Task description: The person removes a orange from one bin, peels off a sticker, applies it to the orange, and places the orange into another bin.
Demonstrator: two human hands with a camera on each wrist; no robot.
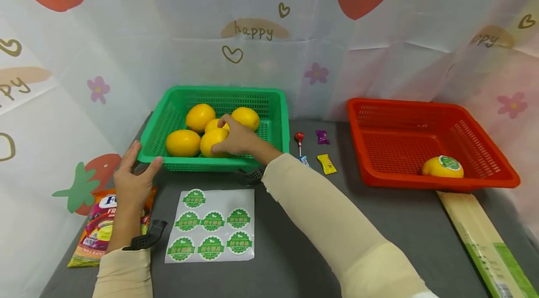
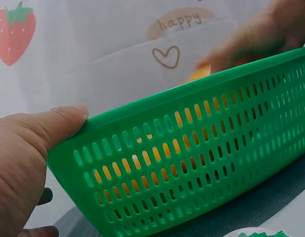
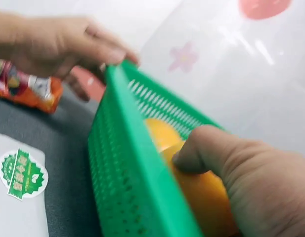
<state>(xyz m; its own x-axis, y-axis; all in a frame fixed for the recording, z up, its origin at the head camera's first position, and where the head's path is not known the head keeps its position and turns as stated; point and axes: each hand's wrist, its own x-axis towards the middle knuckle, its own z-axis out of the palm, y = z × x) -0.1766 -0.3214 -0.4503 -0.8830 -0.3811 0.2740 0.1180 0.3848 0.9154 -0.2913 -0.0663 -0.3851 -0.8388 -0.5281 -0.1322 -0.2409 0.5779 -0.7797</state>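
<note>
In the head view a green basket (image 1: 223, 161) stands at the back with several smooth yellow oval fruits in it. My right hand (image 1: 240, 141) reaches over its front wall and grips one yellow fruit (image 1: 212, 142), thumb toward the front. The right wrist view has the thumb pressed on that fruit (image 3: 204, 195) inside the basket wall. At the basket's front left corner is my left hand (image 1: 134, 181). Its thumb (image 2: 68, 121) rests on the rim in the left wrist view, the other fingers lying loosely outside the corner, partly hidden.
On the right, a red basket (image 1: 425, 182) holds one yellow fruit (image 1: 442, 167) bearing a green sticker. A sheet of round green stickers (image 1: 210, 228) lies in front. Between the baskets are a lollipop (image 1: 299, 138) and wrapped candies (image 1: 326, 164). A snack bag (image 1: 94, 232) lies left, a long packet (image 1: 484, 242) right.
</note>
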